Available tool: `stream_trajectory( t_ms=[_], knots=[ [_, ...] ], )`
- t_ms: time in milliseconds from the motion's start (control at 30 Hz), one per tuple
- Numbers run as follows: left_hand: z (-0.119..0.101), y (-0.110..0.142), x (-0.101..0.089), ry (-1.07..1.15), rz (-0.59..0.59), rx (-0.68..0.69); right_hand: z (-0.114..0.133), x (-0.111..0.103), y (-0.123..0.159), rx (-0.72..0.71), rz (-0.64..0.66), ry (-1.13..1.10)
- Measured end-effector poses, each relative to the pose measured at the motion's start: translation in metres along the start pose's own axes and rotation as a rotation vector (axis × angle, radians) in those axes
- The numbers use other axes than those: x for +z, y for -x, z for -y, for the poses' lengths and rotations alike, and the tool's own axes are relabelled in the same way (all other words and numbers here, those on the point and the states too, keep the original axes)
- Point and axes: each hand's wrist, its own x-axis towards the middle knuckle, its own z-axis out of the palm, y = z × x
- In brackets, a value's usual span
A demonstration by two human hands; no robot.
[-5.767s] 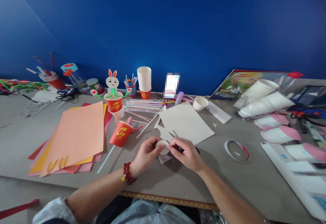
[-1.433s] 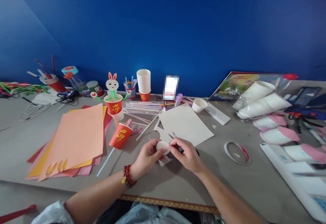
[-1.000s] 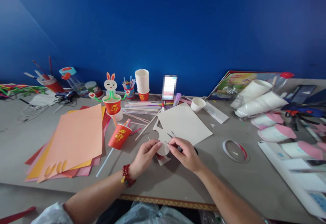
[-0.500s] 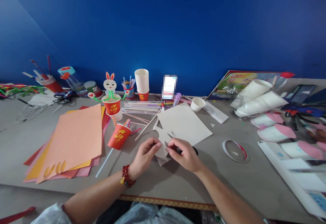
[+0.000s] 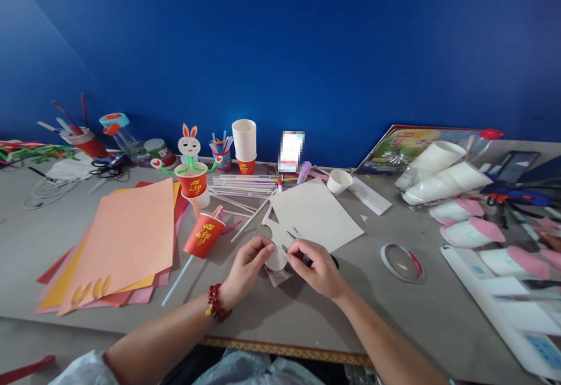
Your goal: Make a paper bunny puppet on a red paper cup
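Note:
A small white paper disc [image 5: 276,259] is held low over the table between my hands. My left hand [image 5: 249,262], with a red bead bracelet [image 5: 214,303] at its wrist, pinches the disc's upper left edge between thumb and forefinger. At its right edge, the thumb and forefinger of my right hand [image 5: 318,268] close on the rim. Scissors [image 5: 295,233] lie beneath my right hand, which hides most of them. Just beyond is a large cream paper sheet [image 5: 318,215] with a cut-away corner. Under the disc shows a paper scrap [image 5: 280,278].
Left lies a stack of coloured paper [image 5: 118,233], beside a tipped red cup [image 5: 204,235] on a straw. Behind stand a rabbit cup puppet [image 5: 191,177], stacked paper cups [image 5: 244,139] and several straws [image 5: 243,185]. Tape [image 5: 402,262] and bagged cups [image 5: 447,183] are to the right.
The disc has been turned and tilted between my fingers, and my right fingertips have shifted down along its edge. The view has swung slightly right. Other things on the table stay put.

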Motion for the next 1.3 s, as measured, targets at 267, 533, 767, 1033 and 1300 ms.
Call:
stream_trajectory(
  t_ms=[267,533,767,1033,1300],
  knots=[
    [-0.005,0.003,0.005,0.063,0.076,-0.098,-0.004,-0.001,-0.001,0.006,-0.016,-0.007],
    [-0.003,0.001,0.004,0.089,0.067,-0.061,-0.004,0.0,0.0,0.024,-0.012,-0.015],
    [-0.007,0.001,0.003,0.044,0.077,-0.08,-0.002,0.002,-0.001,0.005,-0.005,0.017],
    [-0.012,0.003,0.001,-0.056,0.094,-0.024,-0.003,0.002,0.0,0.01,0.006,0.009],
    [-0.01,0.007,0.002,-0.044,0.133,-0.031,-0.003,0.002,0.001,0.017,-0.002,0.015]
  ],
)
